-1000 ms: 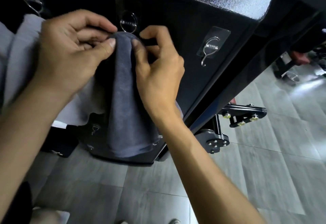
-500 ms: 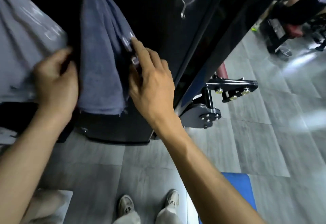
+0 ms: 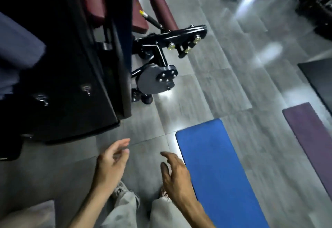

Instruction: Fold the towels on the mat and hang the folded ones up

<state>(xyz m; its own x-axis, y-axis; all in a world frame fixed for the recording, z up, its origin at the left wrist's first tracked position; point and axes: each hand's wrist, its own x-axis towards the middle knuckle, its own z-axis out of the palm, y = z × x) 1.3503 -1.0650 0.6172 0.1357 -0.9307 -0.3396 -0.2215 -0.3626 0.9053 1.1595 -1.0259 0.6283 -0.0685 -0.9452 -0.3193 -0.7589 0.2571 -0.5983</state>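
Dim interior, heavy motion blur throughout. Glare streaked across floor [image 3: 255, 62] at top right; bright patch beside mat [image 3: 221, 170]. Cabinet [image 3: 59, 105] sat near-black in shadow. Wide-angle lens bent lines at edges.

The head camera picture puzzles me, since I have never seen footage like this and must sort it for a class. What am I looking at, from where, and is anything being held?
This is filmed by a camera worn on a person's head, looking forward and down, so you see their own arms and legs from above. No robot is involved. The left hand and right hand hang in front of the body with loosely spread fingers; both hold nothing. Below them are the person's shoes on a grey tiled floor. A blue mat lies on the floor to the right, with a purple mat further right; no towels show on them. At upper left stands a black gym machine, and a blue-grey towel hangs at its left edge, blurred.
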